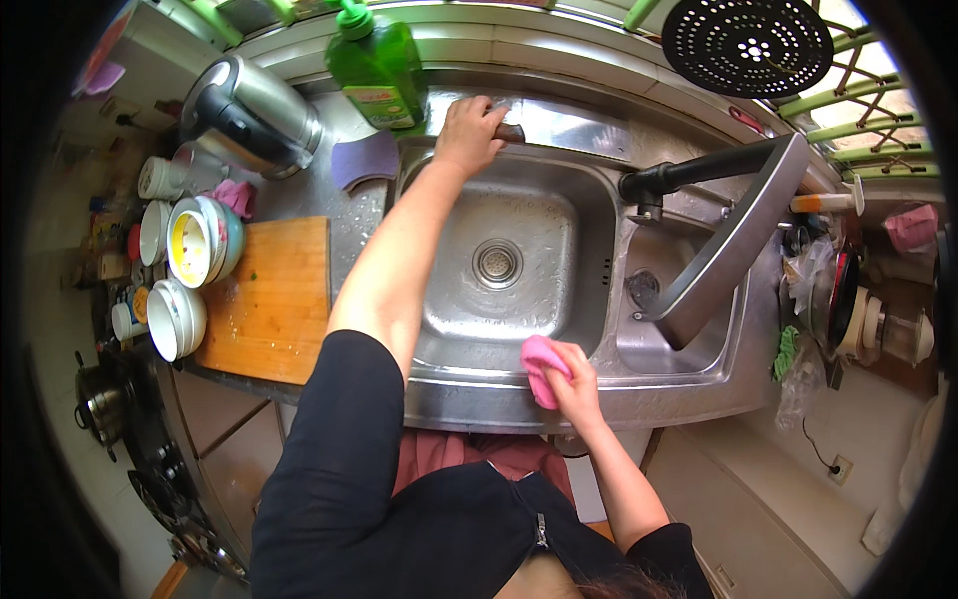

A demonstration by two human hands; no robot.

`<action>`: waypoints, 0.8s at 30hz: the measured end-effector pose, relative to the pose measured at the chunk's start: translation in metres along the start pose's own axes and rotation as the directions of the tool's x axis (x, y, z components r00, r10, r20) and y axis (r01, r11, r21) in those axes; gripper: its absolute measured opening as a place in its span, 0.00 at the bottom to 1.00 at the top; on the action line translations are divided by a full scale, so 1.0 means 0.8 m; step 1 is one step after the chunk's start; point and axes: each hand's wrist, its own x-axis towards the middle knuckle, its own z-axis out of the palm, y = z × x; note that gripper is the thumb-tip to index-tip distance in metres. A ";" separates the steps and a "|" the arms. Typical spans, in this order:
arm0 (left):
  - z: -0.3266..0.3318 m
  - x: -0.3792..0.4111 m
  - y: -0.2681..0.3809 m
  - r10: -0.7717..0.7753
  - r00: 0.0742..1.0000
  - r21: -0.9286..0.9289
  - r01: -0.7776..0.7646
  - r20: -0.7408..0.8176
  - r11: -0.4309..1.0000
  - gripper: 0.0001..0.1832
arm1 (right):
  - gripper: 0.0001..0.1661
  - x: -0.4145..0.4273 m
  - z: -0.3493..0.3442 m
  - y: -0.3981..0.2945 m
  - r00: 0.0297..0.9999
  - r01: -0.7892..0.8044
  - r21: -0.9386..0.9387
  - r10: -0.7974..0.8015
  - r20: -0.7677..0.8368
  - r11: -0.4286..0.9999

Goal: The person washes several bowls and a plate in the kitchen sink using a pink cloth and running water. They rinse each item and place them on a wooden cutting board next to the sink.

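Stretched out to the back ledge of the steel sink (441, 299), my left hand (468, 135) grips a brown-handled utensil (510, 133). Only the handle's end pokes out to the right; my hand hides the rest, so I cannot tell its kind. At the sink's front rim, my right hand (578, 385) holds a bunched pink cloth (542, 371). Between my hands lies the main basin, wet with drops, with a round drain strainer (497, 263) in its floor. A green pump bottle (378, 71) and a purple sponge (365, 161) are left of my left hand.
A black and grey faucet (730, 247) reaches over the small right basin (666, 352). On the left are a wooden cutting board (266, 299), stacked bowls (176, 318) and an electric kettle (251, 116). A perforated black disc (748, 52) hangs at the back right.
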 end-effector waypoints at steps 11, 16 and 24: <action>-0.232 -0.296 0.036 -0.419 0.870 -0.292 0.343 -0.259 0.893 0.11 | 0.15 0.088 0.067 -0.154 0.968 -0.151 0.166 0.111 0.226 0.975; -0.339 -0.469 -0.060 -0.687 0.582 -0.091 0.730 -0.435 0.677 0.09 | 0.16 0.070 0.216 -0.210 0.948 0.125 0.173 -0.169 0.270 0.977; -0.391 -0.584 -0.185 -0.643 0.674 -0.031 0.681 -0.363 0.732 0.13 | 0.28 0.007 0.506 -0.289 0.780 0.616 -0.270 -0.524 0.342 0.740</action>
